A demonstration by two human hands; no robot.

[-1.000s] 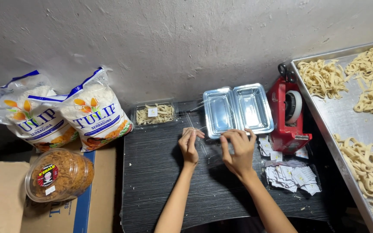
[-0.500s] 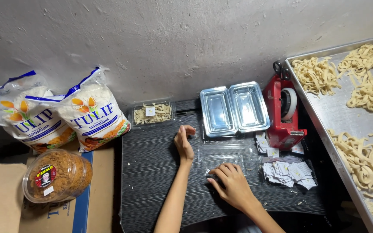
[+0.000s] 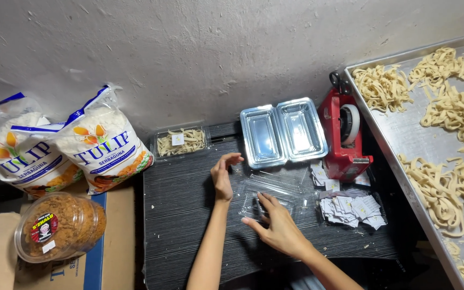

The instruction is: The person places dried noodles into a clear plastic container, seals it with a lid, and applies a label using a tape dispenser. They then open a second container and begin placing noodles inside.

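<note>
A: Head view, nearest first. Seeing right hand (image 3: 280,231) palm-down on the clear clamshell box (image 3: 267,196), fingers spread, grip open, pressing rather than clasping.

B: Changed from a second ago?

A: Yes. Had both hands lifted at the box further up the worktop (image 3: 183,215); half a second ago, right hand pulled in closer. Now pinning the box flat, mid-worktop. Left hand (image 3: 224,174) off to the box's far-left corner, fingers half-curled, grip open; can't tell if touching the plastic.

B: Meaning for the work?

A: Judging the box set down and steadied, empty, lid not closed.

B: Packages and labels?

A: Near left: round clear tub of brown shreds (image 3: 60,225), red-and-black round sticker, on its side atop a cardboard carton (image 3: 95,263) with a blue edge. Right of the box: heap of small white paper labels (image 3: 350,207), loose. Further back left: two white flour bags (image 3: 106,145), blue print, orange flower motif, leaning on the wall (image 3: 189,53). Back centre: filled clamshell of noodles (image 3: 181,141), one small white label on the lid. Beside it: twin silver trays (image 3: 284,131), empty. Then red tape dispenser (image 3: 345,134), upright. Far right: steel sheet tray (image 3: 404,134) with noodle bundles, no label seen.
</note>
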